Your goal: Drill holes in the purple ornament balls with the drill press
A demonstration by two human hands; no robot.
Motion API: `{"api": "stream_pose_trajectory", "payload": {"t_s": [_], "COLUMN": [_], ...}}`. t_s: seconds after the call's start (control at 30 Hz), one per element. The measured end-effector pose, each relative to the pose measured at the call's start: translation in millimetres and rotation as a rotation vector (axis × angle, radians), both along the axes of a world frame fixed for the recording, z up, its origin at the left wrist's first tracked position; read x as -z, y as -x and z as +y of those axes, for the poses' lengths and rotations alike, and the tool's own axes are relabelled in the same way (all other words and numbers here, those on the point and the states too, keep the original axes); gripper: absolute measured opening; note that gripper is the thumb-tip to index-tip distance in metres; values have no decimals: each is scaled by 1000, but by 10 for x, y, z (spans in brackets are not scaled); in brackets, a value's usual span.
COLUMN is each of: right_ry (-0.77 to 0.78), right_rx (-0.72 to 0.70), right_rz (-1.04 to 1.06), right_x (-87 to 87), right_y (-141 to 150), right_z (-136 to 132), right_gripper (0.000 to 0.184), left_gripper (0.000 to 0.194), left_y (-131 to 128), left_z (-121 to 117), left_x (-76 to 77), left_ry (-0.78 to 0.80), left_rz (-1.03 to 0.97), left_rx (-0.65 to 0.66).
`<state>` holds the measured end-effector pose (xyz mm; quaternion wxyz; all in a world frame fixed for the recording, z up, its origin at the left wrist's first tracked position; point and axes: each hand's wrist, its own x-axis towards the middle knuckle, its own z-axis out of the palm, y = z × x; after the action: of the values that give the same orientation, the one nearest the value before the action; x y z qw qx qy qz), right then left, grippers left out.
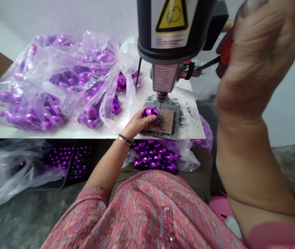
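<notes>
My left hand (140,121) grips a shiny purple faceted ball (152,112), thumb in front. The ball is at the left side of the drill press's bit (160,104), above a brown board (168,121) on the dark grey base plate (175,133). High on the right, my right hand (261,52) is wrapped round the red knob (226,52) of the lever on the drill press (173,55). Whether the bit touches the ball I cannot tell.
Clear plastic bags (66,83) full of purple balls cover the left of the white table (199,129). Dark shavings lie around the base plate. An open bag of purple balls (154,155) rests in my lap, and a dark crate (65,173) holding more stands lower left.
</notes>
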<state>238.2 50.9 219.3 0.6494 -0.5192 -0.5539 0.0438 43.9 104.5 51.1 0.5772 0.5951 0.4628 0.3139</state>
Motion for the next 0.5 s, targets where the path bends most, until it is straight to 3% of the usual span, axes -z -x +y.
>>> {"api": "stream_pose_trajectory", "payload": {"t_s": [0.17, 0.5], "right_ry": [-68, -14], "right_rx": [-107, -70], "right_rz": [1, 38], "right_x": [51, 14], "right_y": [-42, -45], "right_z": [-19, -46], "right_gripper": [25, 27], "left_gripper": [51, 70], "left_y": [-73, -200], "left_z": [34, 53], "left_x": [10, -77], "left_ry": [-135, -263], "left_rz": [160, 408], "left_rx": [-9, 80]}}
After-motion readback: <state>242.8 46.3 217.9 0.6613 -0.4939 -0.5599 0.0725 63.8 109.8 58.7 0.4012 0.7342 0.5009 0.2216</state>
